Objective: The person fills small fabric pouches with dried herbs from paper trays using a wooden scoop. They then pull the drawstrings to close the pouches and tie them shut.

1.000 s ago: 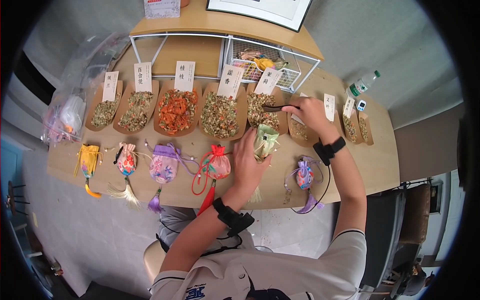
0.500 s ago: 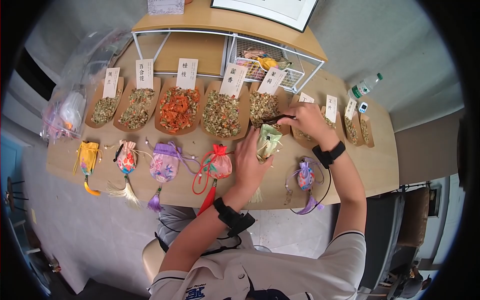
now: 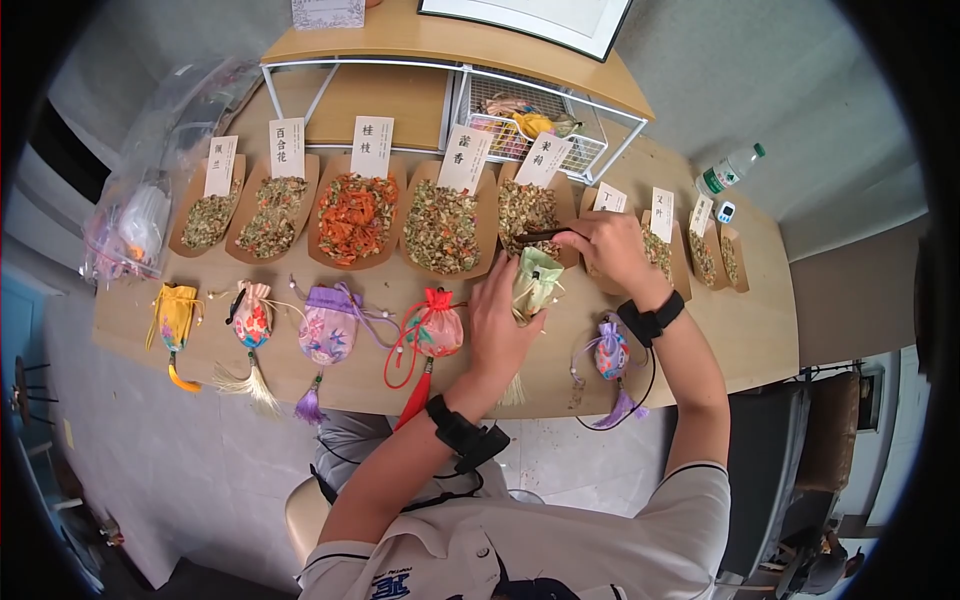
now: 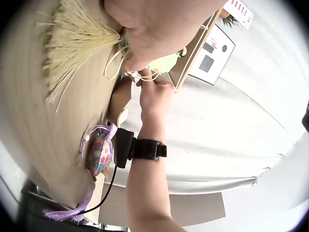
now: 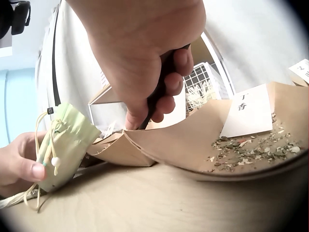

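My left hand [image 3: 500, 325] grips a small light green pouch [image 3: 540, 284] upright, its mouth facing up; a cream tassel [image 4: 77, 46] hangs under it. In the right wrist view the left thumb presses on the pouch [image 5: 66, 150], which has cream cords and a white bead. My right hand [image 3: 615, 248] holds a dark scoop [image 3: 540, 236] by its handle, the tip over the herbs [image 3: 526, 208] in the fifth paper tray from the left. The curled fingers [image 5: 173, 83] wrap the handle; the scoop's far end is hidden there.
Several paper trays of dried herbs with cards line the table, one with orange pieces [image 3: 355, 220]. Nearer lie a yellow pouch [image 3: 177, 316], a purple pouch [image 3: 328, 330], a red pouch [image 3: 436, 330] and a small purple one [image 3: 611, 352]. A bottle [image 3: 730, 170] and shelf [image 3: 450, 45] stand behind.
The right hand and scoop moved down from the tray's middle towards its near end, then shifted slightly there. The left hand with the green pouch has barely moved.
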`<control>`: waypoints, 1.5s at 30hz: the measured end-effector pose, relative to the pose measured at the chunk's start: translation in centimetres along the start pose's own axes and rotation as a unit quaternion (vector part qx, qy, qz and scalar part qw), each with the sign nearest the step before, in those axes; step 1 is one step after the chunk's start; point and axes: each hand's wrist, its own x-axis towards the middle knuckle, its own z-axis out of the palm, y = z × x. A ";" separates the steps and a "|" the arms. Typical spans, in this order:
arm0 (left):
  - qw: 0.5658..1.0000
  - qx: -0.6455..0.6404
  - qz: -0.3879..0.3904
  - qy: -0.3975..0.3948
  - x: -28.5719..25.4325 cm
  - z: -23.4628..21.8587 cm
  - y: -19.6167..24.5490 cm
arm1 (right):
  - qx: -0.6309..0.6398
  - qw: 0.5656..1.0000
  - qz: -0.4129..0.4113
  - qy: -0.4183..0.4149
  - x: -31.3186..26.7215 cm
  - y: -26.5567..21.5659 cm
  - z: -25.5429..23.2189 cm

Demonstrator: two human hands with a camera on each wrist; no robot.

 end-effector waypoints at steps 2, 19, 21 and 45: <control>1.000 0.000 0.001 0.002 0.0 0.0 0.0 | 0.005 1.000 0.000 0.027 -0.2 0.6 0.3; 1.000 -0.004 0.005 0.004 0.0 -0.1 0.2 | 0.052 0.998 -0.030 0.017 -2.7 0.3 -4.9; 1.000 -0.004 0.006 0.002 0.0 -0.1 0.1 | 0.056 0.997 -0.039 0.020 -2.5 0.0 -4.8; 1.000 0.000 0.000 0.002 0.1 0.0 0.1 | -0.006 0.994 -0.026 -0.102 1.1 3.7 0.0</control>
